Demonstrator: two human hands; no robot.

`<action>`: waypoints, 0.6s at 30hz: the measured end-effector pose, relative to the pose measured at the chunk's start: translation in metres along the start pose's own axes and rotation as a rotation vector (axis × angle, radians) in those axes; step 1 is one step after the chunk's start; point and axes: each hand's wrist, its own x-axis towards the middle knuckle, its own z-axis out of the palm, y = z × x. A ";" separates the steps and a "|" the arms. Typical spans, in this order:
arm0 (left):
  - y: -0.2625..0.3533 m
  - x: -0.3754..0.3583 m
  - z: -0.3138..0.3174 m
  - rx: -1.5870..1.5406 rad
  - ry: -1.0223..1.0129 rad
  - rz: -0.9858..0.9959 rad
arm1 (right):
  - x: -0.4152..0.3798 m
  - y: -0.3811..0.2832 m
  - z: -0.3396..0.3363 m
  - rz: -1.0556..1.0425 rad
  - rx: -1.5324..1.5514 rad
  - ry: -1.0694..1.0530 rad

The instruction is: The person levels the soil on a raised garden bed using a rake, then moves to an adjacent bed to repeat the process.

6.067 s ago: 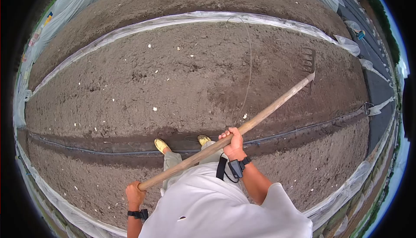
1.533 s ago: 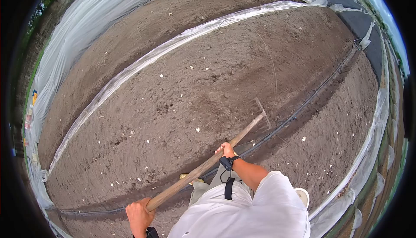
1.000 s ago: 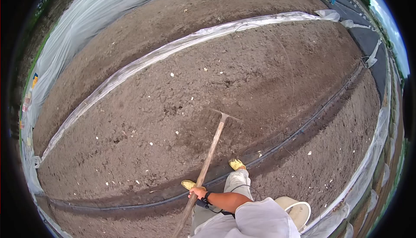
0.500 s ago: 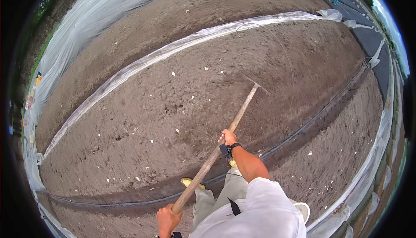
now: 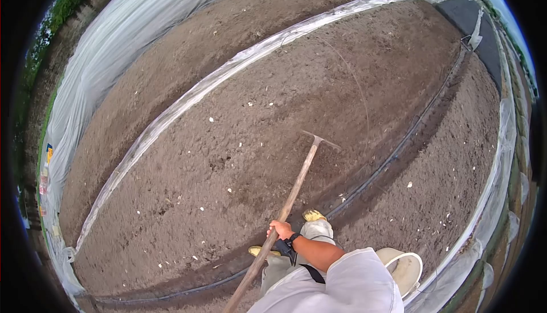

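Observation:
My right hand [image 5: 280, 230], with a dark band at the wrist, is closed round the long wooden handle of a rake [image 5: 297, 186]. Its narrow T-shaped head [image 5: 321, 140] rests at or just above the brown soil of the bed [image 5: 245, 167]; contact is hard to tell, and no teeth can be made out. The handle's lower end runs out of the bottom of the view, and my left hand is out of sight. My yellow shoes [image 5: 313, 215] stand by the furrow near the handle.
A dark hose [image 5: 393, 156] lies along the furrow beside my feet. Beyond the bed runs a strip of white plastic sheeting [image 5: 228, 68]. A white bucket [image 5: 405, 270] is at my right side. Pale bits dot the soil, and a thin wire [image 5: 356, 76] arches over it.
The rake head has come closer to my feet, and my right hand has moved down and left with the handle. My left hand has left the view. More of the bucket shows.

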 end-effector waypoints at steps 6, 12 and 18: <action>0.101 0.069 -0.025 -0.076 0.302 0.350 | -0.008 -0.197 -0.045 -0.321 0.107 0.116; 0.011 0.004 -0.087 -0.124 0.203 0.113 | 0.011 -0.075 0.018 -0.176 -0.151 -0.029; -0.135 -0.130 -0.119 -0.274 0.410 -0.316 | -0.027 0.130 0.140 0.369 -0.180 -0.164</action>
